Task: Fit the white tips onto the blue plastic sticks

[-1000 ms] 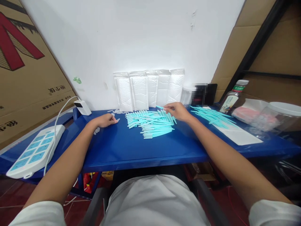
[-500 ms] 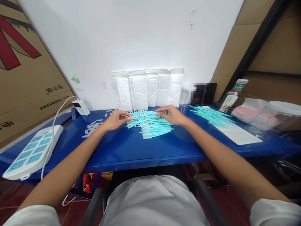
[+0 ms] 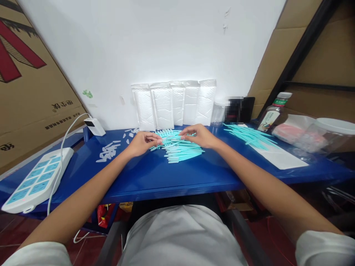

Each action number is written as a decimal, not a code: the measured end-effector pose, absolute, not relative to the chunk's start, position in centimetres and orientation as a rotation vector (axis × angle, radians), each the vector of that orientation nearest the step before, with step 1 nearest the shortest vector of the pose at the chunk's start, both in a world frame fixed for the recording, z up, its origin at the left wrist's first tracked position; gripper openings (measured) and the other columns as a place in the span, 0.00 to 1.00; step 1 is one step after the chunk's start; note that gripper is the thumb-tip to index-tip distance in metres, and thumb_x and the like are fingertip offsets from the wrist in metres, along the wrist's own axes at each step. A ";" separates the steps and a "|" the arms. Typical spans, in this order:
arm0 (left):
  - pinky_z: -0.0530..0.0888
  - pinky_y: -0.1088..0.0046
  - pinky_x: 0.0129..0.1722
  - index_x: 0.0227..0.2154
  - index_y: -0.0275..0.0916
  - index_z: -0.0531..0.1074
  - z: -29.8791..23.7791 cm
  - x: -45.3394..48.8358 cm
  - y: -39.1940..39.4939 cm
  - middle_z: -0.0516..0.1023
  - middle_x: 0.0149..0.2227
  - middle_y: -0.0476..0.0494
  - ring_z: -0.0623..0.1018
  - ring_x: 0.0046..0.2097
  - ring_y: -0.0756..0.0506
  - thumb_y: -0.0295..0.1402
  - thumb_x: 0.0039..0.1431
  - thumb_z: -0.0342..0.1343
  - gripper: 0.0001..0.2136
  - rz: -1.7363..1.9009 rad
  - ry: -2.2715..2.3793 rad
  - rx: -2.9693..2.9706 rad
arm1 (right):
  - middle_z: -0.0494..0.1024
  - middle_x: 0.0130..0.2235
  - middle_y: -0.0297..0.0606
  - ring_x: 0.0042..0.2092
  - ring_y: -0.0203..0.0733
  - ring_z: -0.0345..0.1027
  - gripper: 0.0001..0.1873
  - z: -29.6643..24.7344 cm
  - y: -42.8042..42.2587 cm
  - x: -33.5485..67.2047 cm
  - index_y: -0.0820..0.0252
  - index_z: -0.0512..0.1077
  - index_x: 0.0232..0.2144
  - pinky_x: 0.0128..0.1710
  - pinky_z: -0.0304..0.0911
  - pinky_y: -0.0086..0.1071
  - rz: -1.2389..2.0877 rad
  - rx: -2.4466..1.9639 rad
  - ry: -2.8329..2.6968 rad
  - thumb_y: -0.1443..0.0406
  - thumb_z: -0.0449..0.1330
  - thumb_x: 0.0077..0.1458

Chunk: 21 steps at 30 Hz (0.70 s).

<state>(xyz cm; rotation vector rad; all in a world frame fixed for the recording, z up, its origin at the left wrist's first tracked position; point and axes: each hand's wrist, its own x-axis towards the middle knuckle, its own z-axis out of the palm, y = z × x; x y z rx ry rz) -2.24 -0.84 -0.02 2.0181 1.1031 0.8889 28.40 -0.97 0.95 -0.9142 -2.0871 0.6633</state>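
A heap of thin teal sticks (image 3: 180, 149) lies in the middle of the blue table (image 3: 166, 177). My left hand (image 3: 142, 142) and my right hand (image 3: 198, 135) are over the heap's far part, fingers curled. Between them they pinch one teal stick (image 3: 169, 139), one hand at each end. Small white caps (image 3: 107, 151) lie scattered left of my left hand. A second spread of teal sticks (image 3: 249, 135) lies to the right, partly on a white sheet (image 3: 280, 159).
White padded envelopes (image 3: 173, 103) lean on the wall behind the heap. A white power strip (image 3: 33, 181) and a charger (image 3: 94, 126) sit at the left. A bottle (image 3: 273, 112), a clear jar (image 3: 330, 135) and a plastic bag (image 3: 291, 131) stand at the right. Cardboard boxes flank the table.
My left hand came from the white caps at the left over to the heap. My right hand drew left with a stick, and both hands now meet on it.
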 end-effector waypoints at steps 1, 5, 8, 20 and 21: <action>0.79 0.67 0.40 0.43 0.35 0.83 0.0 -2.2 -0.8 0.87 0.38 0.36 0.85 0.41 0.39 0.48 0.56 0.67 0.20 0.890 1.097 2.009 | 0.85 0.42 0.39 0.43 0.46 0.76 0.13 0.9 -1.0 28.4 0.56 0.84 0.39 0.48 0.68 0.42 0.669 -0.909 -2.088 0.55 0.68 0.57; 0.79 0.68 0.38 0.40 0.36 0.84 -0.4 -1.7 -0.9 0.87 0.37 0.37 0.85 0.39 0.40 0.47 0.56 0.68 0.18 0.894 1.049 2.012 | 0.85 0.40 0.39 0.40 0.45 0.76 0.14 0.7 -1.2 27.9 0.56 0.84 0.38 0.45 0.68 0.41 0.694 -0.884 -2.094 0.53 0.68 0.56; 0.78 0.70 0.34 0.37 0.35 0.84 -0.9 -1.0 -1.2 0.87 0.35 0.37 0.84 0.34 0.43 0.46 0.55 0.69 0.17 0.916 1.028 1.998 | 0.85 0.38 0.39 0.39 0.45 0.76 0.18 0.3 -1.3 27.2 0.57 0.85 0.39 0.42 0.68 0.39 0.741 -0.835 -2.116 0.51 0.69 0.56; 0.66 0.56 0.65 0.60 0.40 0.73 -1.2 -1.0 0.6 0.77 0.60 0.37 0.73 0.63 0.37 0.49 0.68 0.54 0.25 1.149 1.322 2.485 | 0.85 0.46 0.40 0.50 0.54 0.77 0.12 -0.9 1.8 29.2 0.53 0.84 0.39 0.54 0.67 0.47 0.277 -1.158 -2.035 0.55 0.65 0.61; 0.65 0.55 0.66 0.60 0.40 0.73 -1.1 -1.8 1.2 0.76 0.60 0.36 0.71 0.63 0.37 0.48 0.69 0.52 0.24 1.134 1.382 2.542 | 0.85 0.46 0.41 0.51 0.55 0.76 0.12 -0.8 2.3 30.0 0.53 0.83 0.39 0.55 0.66 0.49 0.206 -1.207 -1.991 0.55 0.63 0.62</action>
